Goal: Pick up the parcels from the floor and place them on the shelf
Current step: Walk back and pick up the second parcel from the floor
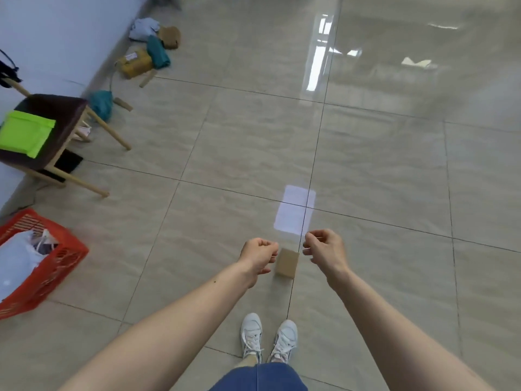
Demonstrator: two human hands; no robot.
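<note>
The left hand and the right hand reach forward and down on bare outstretched arms, each loosely curled with the fingers bent inward and nothing grasped in either. Between them in the view, and lower down on the tiled floor, stands a small brown cardboard parcel. Its left edge shows just past the left hand's knuckles, and its right top corner sits just below and left of the right hand's fingertips; whether either hand touches it cannot be told, though both appear to be above it. A pair of white sneakers stands on the floor nearer the camera, behind the parcel. Far off along the left wall lies a cluster of further parcels in yellow, teal, brown and pale wrapping. A wooden chair bearing a bright green folded cloth stands at the left, and a red plastic crate sits nearer, holding a pale bag.
</note>
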